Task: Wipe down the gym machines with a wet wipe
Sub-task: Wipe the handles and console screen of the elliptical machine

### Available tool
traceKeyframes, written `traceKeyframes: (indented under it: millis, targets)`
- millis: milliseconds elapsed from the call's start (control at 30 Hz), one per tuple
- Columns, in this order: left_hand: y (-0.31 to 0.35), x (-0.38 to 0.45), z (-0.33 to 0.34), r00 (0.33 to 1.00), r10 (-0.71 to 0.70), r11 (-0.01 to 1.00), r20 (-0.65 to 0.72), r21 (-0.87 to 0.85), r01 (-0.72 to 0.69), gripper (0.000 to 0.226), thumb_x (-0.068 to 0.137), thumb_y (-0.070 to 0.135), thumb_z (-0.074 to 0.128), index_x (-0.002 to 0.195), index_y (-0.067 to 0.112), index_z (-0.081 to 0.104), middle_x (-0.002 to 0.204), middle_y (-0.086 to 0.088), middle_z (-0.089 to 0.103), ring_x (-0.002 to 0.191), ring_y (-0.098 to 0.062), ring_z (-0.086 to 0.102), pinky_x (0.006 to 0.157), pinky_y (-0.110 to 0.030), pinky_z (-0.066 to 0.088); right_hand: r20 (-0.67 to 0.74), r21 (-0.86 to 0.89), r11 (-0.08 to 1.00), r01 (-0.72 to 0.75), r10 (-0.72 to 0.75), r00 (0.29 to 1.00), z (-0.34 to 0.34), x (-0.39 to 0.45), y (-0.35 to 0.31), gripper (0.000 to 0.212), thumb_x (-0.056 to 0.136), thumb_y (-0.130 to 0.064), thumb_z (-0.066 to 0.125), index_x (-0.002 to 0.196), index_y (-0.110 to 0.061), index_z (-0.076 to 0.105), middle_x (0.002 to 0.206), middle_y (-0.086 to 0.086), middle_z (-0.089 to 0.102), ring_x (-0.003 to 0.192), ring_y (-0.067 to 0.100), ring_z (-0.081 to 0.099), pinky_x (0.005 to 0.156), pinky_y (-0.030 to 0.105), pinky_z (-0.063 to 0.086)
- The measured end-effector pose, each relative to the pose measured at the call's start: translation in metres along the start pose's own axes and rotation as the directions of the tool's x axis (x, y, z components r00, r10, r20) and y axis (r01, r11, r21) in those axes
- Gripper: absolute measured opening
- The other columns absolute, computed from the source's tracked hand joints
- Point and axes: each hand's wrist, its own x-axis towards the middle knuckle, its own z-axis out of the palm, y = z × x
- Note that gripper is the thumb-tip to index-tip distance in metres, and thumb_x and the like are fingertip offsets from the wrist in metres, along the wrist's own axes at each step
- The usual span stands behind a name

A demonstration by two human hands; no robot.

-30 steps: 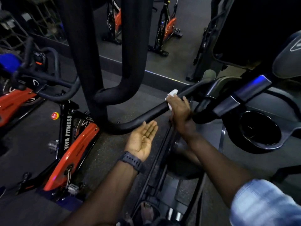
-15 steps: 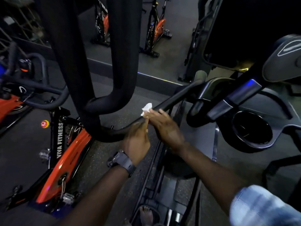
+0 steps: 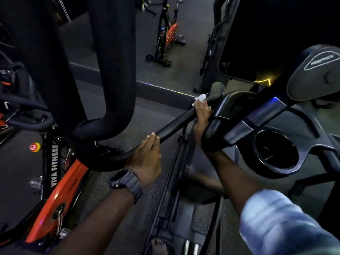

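Half of wipe [image 3: 201,97] hidden under right hand [image 3: 202,111].

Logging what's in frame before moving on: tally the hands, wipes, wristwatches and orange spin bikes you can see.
Hands: 2, left hand, right hand
Wet wipe: 1
Wristwatch: 1
Orange spin bikes: 3, near, far, left edge
Total: 7
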Motion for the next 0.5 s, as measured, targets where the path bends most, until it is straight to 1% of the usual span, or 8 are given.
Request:
traceKeyframes:
  millis: [67,167,233,300,333,400,467,500]
  targets:
    - [0.001,0.0,-0.001,1.0,0.006,1.0,-0.009,0.012,-0.006,0.061,0.103,0.024,0.036,0.155,0.008,0.009,0.164,-0.004,0.0,0.151,-0.017,0.003,0.122,-0.033,0.01,-0.146,0.124,0.992,0.0,0.018,0.989,0.008,0.008,-0.028,0.037,0.1,0.001,0.038,0.135,0.003,0.049,0.148,0.024,0.038,0.141,0.024,0.028,0.121,0.031,0.011]
    - [0.001,-0.001,0.0,0.999,0.005,1.0,-0.043,0.027,-0.004,0.061,0.103,0.025,0.035,0.155,0.008,0.007,0.164,-0.006,-0.002,0.151,-0.018,0.002,0.122,-0.029,0.006,-0.046,0.035,0.954,0.297,-0.295,0.954,0.044,-0.002,-0.011,0.038,0.104,-0.007,0.03,0.133,0.0,0.055,0.142,0.018,0.049,0.137,0.029,0.04,0.117,0.044,0.025]
    - [-0.002,-0.003,0.002,0.998,0.022,1.0,-0.051,0.019,-0.021,0.061,0.103,0.024,0.035,0.155,0.008,0.007,0.164,-0.005,-0.003,0.151,-0.017,0.001,0.122,-0.029,0.005,0.053,-0.048,0.978,0.205,-0.202,0.978,0.051,-0.008,0.047,0.041,0.096,-0.043,0.054,0.126,-0.017,0.062,0.137,0.01,0.056,0.126,0.013,0.053,0.112,0.051,0.034]
    - [-0.005,-0.004,0.004,0.998,0.041,0.999,-0.049,0.022,-0.04,0.061,0.102,0.022,0.037,0.155,0.008,0.008,0.164,-0.005,-0.002,0.151,-0.017,0.002,0.122,-0.03,0.007,0.137,-0.004,1.0,-0.03,0.03,0.99,0.031,-0.028,0.063,0.084,0.04,-0.09,0.066,0.098,-0.029,0.065,0.116,0.01,0.065,0.085,-0.012,0.064,0.105,0.05,0.043]
    - [-0.005,-0.004,0.003,0.998,0.042,0.999,-0.049,0.008,-0.042,0.061,0.102,0.02,0.038,0.155,0.008,0.01,0.164,-0.005,0.0,0.151,-0.017,0.003,0.122,-0.031,0.008,0.187,-0.01,0.995,-0.095,0.095,0.978,0.026,-0.032,0.054,0.085,0.031,-0.087,0.07,0.09,-0.026,0.063,0.109,0.016,0.066,0.074,-0.01,0.064,0.107,0.042,0.043]
    - [-0.008,-0.007,0.001,0.997,0.049,0.999,-0.066,-0.02,-0.05,0.058,0.101,0.016,0.039,0.154,0.007,0.017,0.164,-0.005,0.007,0.151,-0.018,0.01,0.122,-0.031,0.012,-0.077,-0.026,0.999,0.026,-0.028,0.997,0.015,-0.025,0.003,0.041,0.071,-0.036,0.076,0.095,-0.005,0.065,0.105,0.032,0.064,0.093,0.015,0.066,0.107,0.026,0.038]
    - [-0.016,-0.016,0.0,0.987,0.085,0.996,-0.135,0.039,-0.08,0.052,0.094,0.008,0.045,0.145,0.001,0.038,0.156,-0.013,0.032,0.143,-0.025,0.035,0.116,-0.034,0.03,-0.21,0.013,0.963,0.268,-0.259,0.943,0.03,-0.02,-0.05,0.029,0.086,0.002,0.053,0.113,0.003,0.064,0.117,0.028,0.062,0.112,0.036,0.059,0.105,0.041,0.041]
    - [-0.024,-0.025,0.0,0.98,0.099,0.994,-0.173,0.067,-0.089,0.049,0.087,0.005,0.051,0.137,-0.001,0.05,0.146,-0.017,0.047,0.131,-0.03,0.051,0.106,-0.039,0.043,-0.121,0.07,0.95,0.303,-0.294,0.948,0.04,-0.032,-0.073,0.035,0.089,0.004,0.048,0.12,-0.001,0.062,0.124,0.022,0.061,0.119,0.034,0.055,0.105,0.048,0.041]
